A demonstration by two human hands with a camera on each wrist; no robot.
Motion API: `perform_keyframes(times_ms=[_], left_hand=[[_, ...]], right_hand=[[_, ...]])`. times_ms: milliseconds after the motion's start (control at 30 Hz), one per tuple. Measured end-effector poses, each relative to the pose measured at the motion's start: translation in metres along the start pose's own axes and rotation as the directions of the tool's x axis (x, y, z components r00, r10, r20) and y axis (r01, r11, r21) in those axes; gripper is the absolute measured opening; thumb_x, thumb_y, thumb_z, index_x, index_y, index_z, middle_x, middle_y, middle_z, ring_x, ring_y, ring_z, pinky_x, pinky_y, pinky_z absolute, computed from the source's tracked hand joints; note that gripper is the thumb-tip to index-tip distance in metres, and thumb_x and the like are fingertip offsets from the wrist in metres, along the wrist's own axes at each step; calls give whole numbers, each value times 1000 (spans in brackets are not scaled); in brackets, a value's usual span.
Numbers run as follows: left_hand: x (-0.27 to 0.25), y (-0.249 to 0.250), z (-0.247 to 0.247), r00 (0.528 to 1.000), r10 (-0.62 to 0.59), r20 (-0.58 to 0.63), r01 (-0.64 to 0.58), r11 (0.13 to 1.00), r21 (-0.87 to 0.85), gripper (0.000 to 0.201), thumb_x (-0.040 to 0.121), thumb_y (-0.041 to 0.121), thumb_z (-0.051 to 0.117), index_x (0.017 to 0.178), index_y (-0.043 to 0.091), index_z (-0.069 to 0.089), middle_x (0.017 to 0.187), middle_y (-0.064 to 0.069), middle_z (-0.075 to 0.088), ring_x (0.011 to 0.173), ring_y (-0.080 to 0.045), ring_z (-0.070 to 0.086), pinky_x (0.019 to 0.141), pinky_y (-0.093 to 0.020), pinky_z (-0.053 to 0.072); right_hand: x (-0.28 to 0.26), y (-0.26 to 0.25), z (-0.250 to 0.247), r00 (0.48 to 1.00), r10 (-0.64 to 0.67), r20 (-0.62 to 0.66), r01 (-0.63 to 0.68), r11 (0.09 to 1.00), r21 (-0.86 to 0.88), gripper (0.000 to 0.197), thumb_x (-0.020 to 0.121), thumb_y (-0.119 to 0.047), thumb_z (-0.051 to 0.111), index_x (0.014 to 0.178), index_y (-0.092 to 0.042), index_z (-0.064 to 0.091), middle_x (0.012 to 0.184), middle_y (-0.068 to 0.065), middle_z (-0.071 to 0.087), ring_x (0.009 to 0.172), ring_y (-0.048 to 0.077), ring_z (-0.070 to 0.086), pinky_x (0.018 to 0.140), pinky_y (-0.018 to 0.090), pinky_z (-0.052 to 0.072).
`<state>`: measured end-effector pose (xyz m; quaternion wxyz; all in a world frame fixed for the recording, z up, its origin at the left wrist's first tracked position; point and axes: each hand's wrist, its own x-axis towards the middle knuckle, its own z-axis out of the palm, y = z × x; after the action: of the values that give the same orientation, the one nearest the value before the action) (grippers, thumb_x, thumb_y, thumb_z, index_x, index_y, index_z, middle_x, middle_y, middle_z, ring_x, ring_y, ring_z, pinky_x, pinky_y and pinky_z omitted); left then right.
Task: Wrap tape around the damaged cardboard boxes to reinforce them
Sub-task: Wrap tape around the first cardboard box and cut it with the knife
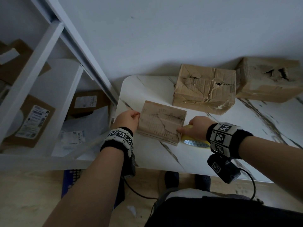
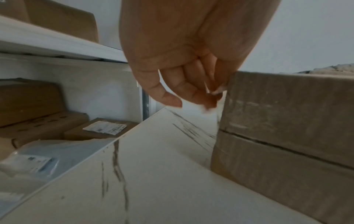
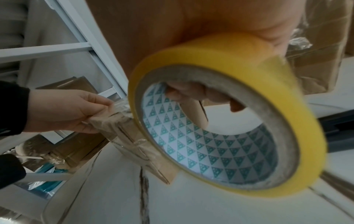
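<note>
A small flat cardboard box [image 1: 162, 122] [image 2: 287, 121] [image 3: 132, 136] lies on the marble-look table [image 1: 144, 89]. My left hand [image 1: 136, 114] [image 2: 210, 94] [image 3: 99, 112] pinches the clear tape end against the box's left edge. My right hand [image 1: 185, 129] grips the yellow tape roll [image 1: 195, 141] [image 3: 287, 106] at the box's right edge, fingers [image 3: 187, 92] through its core. Two larger torn boxes stand behind, one [image 1: 205, 89] in the middle and one [image 1: 270, 79] at the far right.
A white shelf unit [image 1: 54, 63] [image 2: 57, 45] stands to the left of the table, holding labelled parcels [image 1: 32, 122] and plastic mailers [image 1: 85, 128]. The table's near edge runs just below my wrists. A wall rises behind the table.
</note>
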<state>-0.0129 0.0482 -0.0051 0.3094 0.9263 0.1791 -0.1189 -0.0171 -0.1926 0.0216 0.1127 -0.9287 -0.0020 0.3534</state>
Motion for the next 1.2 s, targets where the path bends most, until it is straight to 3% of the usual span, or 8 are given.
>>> perform_keyframes(times_ms=[100,267,400,600,733,867,1000,1200], left_hand=[[0,-9,-3,994,-84,76,76,992,105,47,91,26,57,136,19,48,138,-11,50,125,-31,47,102,-39,41],[-17,-5,0,997,45,-54,-43,998,35,33,100,23,41,127,11,56,126,-10,58,115,-28,54,95,-36,43],[-30,12,15,994,82,72,-81,997,-19,39,102,30,32,123,5,54,113,-15,61,107,-33,56,86,-34,44],[-27,12,8,970,-46,239,80,988,-133,48,103,35,28,135,5,46,137,-16,49,125,-30,46,106,-34,36],[-29,15,10,961,-87,261,118,988,-104,52,103,38,26,137,4,44,139,-17,47,127,-31,44,105,-33,33],[-34,28,17,995,102,16,-103,966,238,53,101,36,28,147,9,24,154,-14,23,141,-28,23,115,-39,20],[-50,44,45,935,285,211,-354,775,523,62,100,46,13,150,20,-12,158,1,-19,144,-15,-18,116,-40,-12],[-53,41,52,916,302,264,-401,701,590,67,96,53,4,144,17,-25,152,0,-31,142,-15,-25,117,-42,-13]], right_hand=[[1,0,1,1000,4,-4,-4,1000,-3,65,86,-65,45,101,-6,68,97,11,66,78,21,54,70,30,44],[4,0,2,1000,2,0,-2,1000,-3,61,85,-66,46,93,-9,67,81,4,58,76,20,54,66,28,42],[5,-1,3,1000,-9,-3,9,1000,-1,59,86,-63,46,88,-8,67,73,3,55,74,20,53,64,28,40],[6,0,4,1000,-20,-3,20,1000,-7,58,86,-64,47,85,-8,65,70,3,53,71,19,51,57,27,38],[6,2,4,1000,-25,3,25,1000,-12,55,86,-64,46,71,-12,57,67,1,51,66,17,50,53,26,36],[6,1,3,999,-32,18,32,999,-7,53,87,-64,45,65,-16,51,67,1,52,62,14,48,54,27,37],[5,2,4,999,-41,17,41,999,-11,53,87,-64,45,65,-16,51,68,1,52,63,14,49,54,26,36],[5,3,4,998,-53,40,52,999,12,54,86,-65,44,66,-16,50,70,2,53,67,17,51,59,27,39]])
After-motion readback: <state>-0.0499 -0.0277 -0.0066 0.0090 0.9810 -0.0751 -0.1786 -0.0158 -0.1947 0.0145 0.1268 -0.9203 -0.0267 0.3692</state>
